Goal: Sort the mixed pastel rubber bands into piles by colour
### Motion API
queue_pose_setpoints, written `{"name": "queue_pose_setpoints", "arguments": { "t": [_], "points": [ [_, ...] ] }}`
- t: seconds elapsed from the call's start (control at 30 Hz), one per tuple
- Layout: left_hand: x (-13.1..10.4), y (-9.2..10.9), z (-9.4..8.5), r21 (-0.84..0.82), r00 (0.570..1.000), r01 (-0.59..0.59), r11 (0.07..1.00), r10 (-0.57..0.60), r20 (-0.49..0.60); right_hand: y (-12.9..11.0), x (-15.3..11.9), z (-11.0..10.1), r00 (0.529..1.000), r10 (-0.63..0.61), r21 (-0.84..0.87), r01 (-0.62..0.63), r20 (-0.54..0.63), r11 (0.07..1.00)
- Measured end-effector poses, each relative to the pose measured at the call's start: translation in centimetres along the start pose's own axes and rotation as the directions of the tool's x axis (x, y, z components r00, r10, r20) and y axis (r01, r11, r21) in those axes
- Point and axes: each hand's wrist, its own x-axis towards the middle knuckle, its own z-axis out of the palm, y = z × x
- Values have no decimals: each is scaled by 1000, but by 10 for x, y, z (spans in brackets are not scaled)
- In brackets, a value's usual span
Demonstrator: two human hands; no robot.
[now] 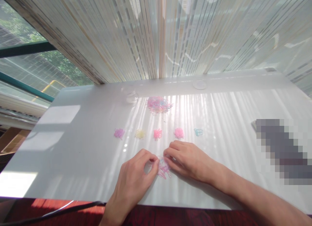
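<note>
A small mixed pile of thin rubber bands (164, 171), mostly pink and purple with a little blue, lies on the white table between my hands. My left hand (137, 174) pinches thumb and forefinger together on a rubber band at the pile's left edge. From the other side, my right hand (188, 159) reaches in with curled fingers touching the pile; what its fingertips hold is hidden. Beyond the hands runs a row of sorted clusters: purple bands (119, 133), yellow bands (140, 134), coral-pink bands (157, 134), pink bands (179, 133) and blue bands (198, 132).
Farther back sits a larger tangled heap of mixed bands (159, 105). A clear jar (131, 95) stands left of it, and a clear round lid (199, 84) lies to the right. A blurred-out dark object (282, 151) is at the right. Curtains (156, 34) hang behind the white table (85, 148).
</note>
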Motion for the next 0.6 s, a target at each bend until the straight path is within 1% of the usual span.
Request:
{"name": "queue_pose_setpoints", "arguments": {
  "t": [0.3,0.6],
  "points": [
    [-1,-6,-2,13,1000,-10,1000,11,-22,0,0,1,1000,-2,-11,2,-2,1000],
    [1,-1,-1,28,998,12,1000,-14,64,1,0,2,1000,-17,-6,17,-3,1000]
  ]
}}
